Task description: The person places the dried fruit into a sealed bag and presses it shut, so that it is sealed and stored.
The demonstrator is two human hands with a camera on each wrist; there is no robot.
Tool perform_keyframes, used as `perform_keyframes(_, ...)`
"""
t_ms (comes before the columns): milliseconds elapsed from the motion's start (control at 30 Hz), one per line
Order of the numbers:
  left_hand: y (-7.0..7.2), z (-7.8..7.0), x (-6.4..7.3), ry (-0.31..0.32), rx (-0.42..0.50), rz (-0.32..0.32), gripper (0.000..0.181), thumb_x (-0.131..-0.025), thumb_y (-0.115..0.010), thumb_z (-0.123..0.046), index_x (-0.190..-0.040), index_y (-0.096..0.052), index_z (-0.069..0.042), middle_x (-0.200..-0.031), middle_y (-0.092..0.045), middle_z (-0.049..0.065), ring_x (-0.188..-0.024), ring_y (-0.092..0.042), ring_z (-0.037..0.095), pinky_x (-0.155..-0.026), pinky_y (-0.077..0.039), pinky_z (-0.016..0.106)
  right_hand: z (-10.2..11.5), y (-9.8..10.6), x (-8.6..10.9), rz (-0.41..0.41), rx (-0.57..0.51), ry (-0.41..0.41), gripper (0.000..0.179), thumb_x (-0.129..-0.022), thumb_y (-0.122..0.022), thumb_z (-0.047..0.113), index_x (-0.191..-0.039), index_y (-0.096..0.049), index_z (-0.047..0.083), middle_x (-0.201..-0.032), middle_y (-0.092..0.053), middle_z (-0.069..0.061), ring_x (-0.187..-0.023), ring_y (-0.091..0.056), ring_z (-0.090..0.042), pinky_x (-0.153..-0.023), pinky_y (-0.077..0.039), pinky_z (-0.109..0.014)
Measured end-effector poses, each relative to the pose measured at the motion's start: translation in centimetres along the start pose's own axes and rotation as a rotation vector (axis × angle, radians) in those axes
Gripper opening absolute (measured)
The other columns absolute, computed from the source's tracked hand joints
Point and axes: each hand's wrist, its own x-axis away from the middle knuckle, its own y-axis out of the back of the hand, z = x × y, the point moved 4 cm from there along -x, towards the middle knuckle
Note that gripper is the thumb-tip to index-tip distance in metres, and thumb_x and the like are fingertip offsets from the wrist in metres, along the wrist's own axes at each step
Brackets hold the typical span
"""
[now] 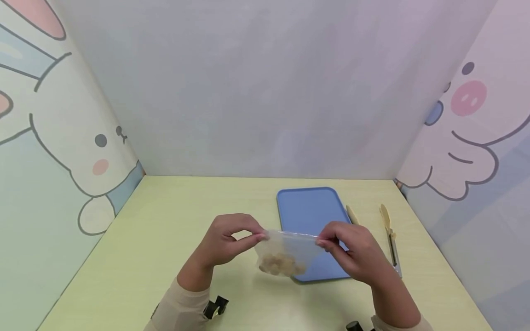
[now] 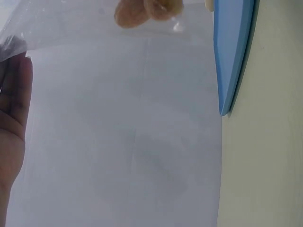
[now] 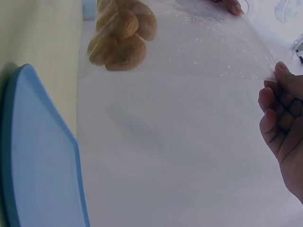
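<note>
A clear plastic bag (image 1: 291, 247) hangs in the air above the table, its top edge stretched between both hands. Several round golden-brown pieces (image 1: 278, 264) lie gathered at its bottom, toward the left in the head view; the right wrist view shows these brown pieces (image 3: 124, 38) close up, though their exact kind is unclear. My left hand (image 1: 232, 238) pinches the top left corner between thumb and forefinger. At the top right corner, my right hand (image 1: 352, 250) pinches the bag the same way. In the left wrist view the left hand (image 2: 13, 118) is partly cut off.
Behind and below the bag, a blue tray (image 1: 310, 207) lies on the pale yellow table (image 1: 198, 197). To the tray's right are tongs (image 1: 391, 239) with beige tips and metal handles, and a beige utensil (image 1: 352, 214) partly hidden by the right hand. Printed walls enclose three sides.
</note>
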Motion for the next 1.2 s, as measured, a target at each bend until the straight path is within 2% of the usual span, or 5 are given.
perform_keyframes(167, 0.1, 0.0, 0.2, 0.075, 0.105, 0.102, 0.012, -0.084, -0.071, 0.006, -0.091, -0.069, -0.004, -0.079, -0.069, 0.007, -0.071, -0.063, 0.011, -0.067, -0.052, 0.023, -0.3, 0.0, 0.4, 0.055, -0.075, -0.031, 0.014, -0.097, -0.062, 0.016, -0.086, -0.059, 0.009, -0.076, -0.055, 0.007, -0.064, -0.046, 0.001, -0.059, -0.037, -0.009)
perform_keyframes(400, -1.0, 1.0, 1.3, 0.526, 0.126, 0.447, 0.010, -0.096, -0.062, -0.012, -0.089, -0.065, -0.018, -0.081, -0.066, -0.006, -0.073, -0.060, 0.001, -0.069, -0.053, 0.024, -1.0, -0.9, 1.7, 0.390, -0.150, -0.329, 0.015, -0.093, -0.067, 0.011, -0.093, -0.058, 0.024, -0.081, -0.055, 0.015, -0.071, -0.051, 0.002, -0.063, -0.045, -0.016)
perform_keyframes(533, -1.6, 1.4, 1.7, 0.638, 0.024, 0.541, 0.008, -0.097, -0.061, -0.018, -0.090, -0.063, -0.021, -0.081, -0.061, -0.012, -0.073, -0.058, -0.001, -0.069, -0.052, 0.022, -1.5, -1.5, 2.4, 0.583, -0.070, -0.537, 0.007, -0.099, -0.058, 0.033, -0.092, -0.059, 0.031, -0.076, -0.052, 0.020, -0.066, -0.048, 0.004, -0.059, -0.044, -0.019)
perform_keyframes(1067, -2.3, 1.4, 1.5, 0.485, -0.160, 0.489, 0.010, -0.098, -0.061, -0.020, -0.088, -0.062, -0.021, -0.078, -0.056, -0.014, -0.070, -0.050, -0.004, -0.063, -0.045, 0.017, -1.4, -2.8, 1.8, 0.470, -0.032, -0.368, 0.017, -0.095, -0.064, 0.013, -0.090, -0.056, 0.027, -0.081, -0.051, 0.020, -0.071, -0.048, 0.004, -0.063, -0.044, -0.017)
perform_keyframes(1200, -2.5, 1.5, 1.4, 0.508, -0.148, 0.490, 0.011, -0.099, -0.060, -0.020, -0.087, -0.058, -0.020, -0.078, -0.055, -0.012, -0.069, -0.049, -0.002, -0.063, -0.046, 0.019, -1.5, -3.3, 2.0, 0.450, -0.017, -0.371, 0.019, -0.092, -0.063, 0.010, -0.090, -0.055, 0.027, -0.080, -0.050, 0.020, -0.070, -0.047, 0.003, -0.062, -0.043, -0.018)
